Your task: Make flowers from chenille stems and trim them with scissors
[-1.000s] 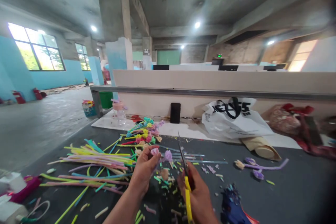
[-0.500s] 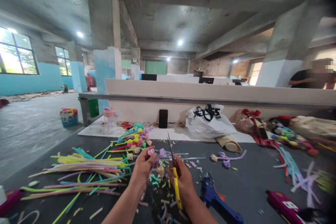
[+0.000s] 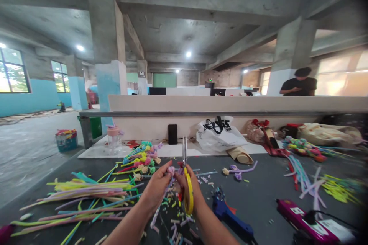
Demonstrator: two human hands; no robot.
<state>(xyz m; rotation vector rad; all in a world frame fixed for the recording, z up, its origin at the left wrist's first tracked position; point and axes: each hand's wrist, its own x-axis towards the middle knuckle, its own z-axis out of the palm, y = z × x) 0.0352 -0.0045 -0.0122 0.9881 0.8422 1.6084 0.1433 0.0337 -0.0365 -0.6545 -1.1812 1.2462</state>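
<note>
Pinched in my left hand [image 3: 158, 183] is a small purple pipe-cleaner flower [image 3: 171, 170], its stem trailing down below the fingers. My right hand [image 3: 188, 189] is closed on yellow-handled scissors [image 3: 188, 195], whose blades point up and away from me. The fingertips of both hands meet near the flower. Cut pipe-cleaner bits lie on the dark table below them. Left of my hands is a spread of long pipe cleaners [image 3: 92, 185], with a bunch of finished colorful flowers [image 3: 143, 157] behind it.
A blue glue gun [image 3: 232, 218] lies right of my hands, with a purple flower stem [image 3: 244, 169] beyond it. Farther back stand a black phone [image 3: 173, 134], a white bag [image 3: 220, 134] and a pink-lidded bottle [image 3: 114, 138]. A magenta power strip [image 3: 301, 218] is at right. A person stands behind the partition.
My right hand has moved in against my left, and the scissors have turned more upright, their yellow handle higher. The view has shifted a little to the right and up.
</note>
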